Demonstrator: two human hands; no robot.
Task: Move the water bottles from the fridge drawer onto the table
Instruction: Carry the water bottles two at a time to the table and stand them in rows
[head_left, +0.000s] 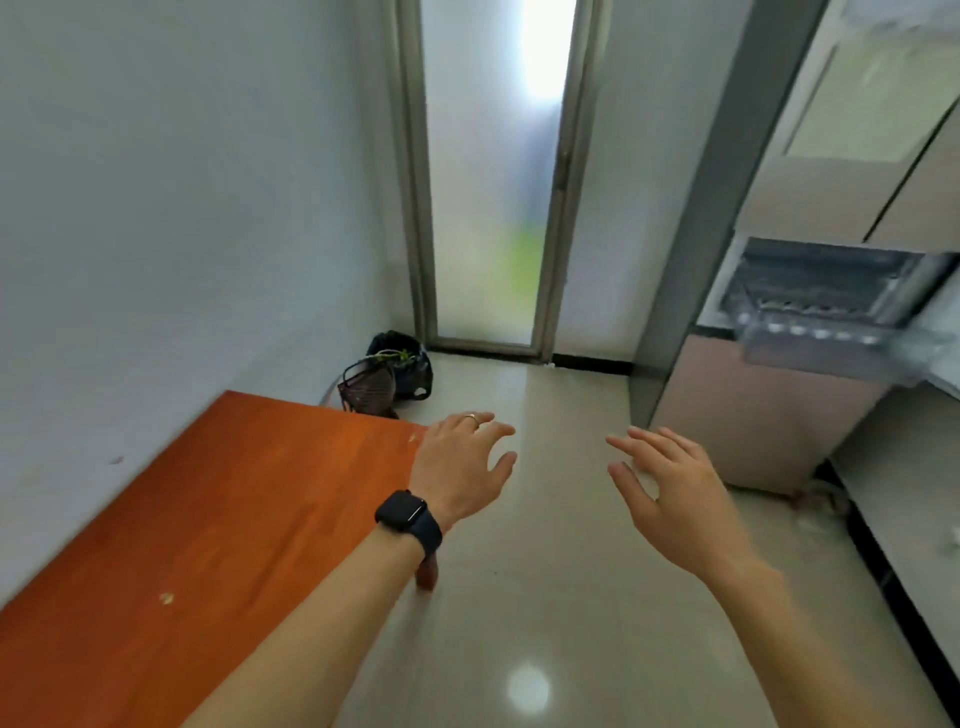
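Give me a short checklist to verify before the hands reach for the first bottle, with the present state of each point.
1. Left hand free, fingers spread: ok.
2. Right hand free: ok.
3. Fridge drawer pulled open: ok.
4. Bottles in drawer: cannot tell, too blurred.
5. Orange table has bare space: ok.
6. Floor between hands and fridge unobstructed: ok.

table (208, 519): orange wood-grain | watch (409, 516): black | floor (545, 597): glossy beige
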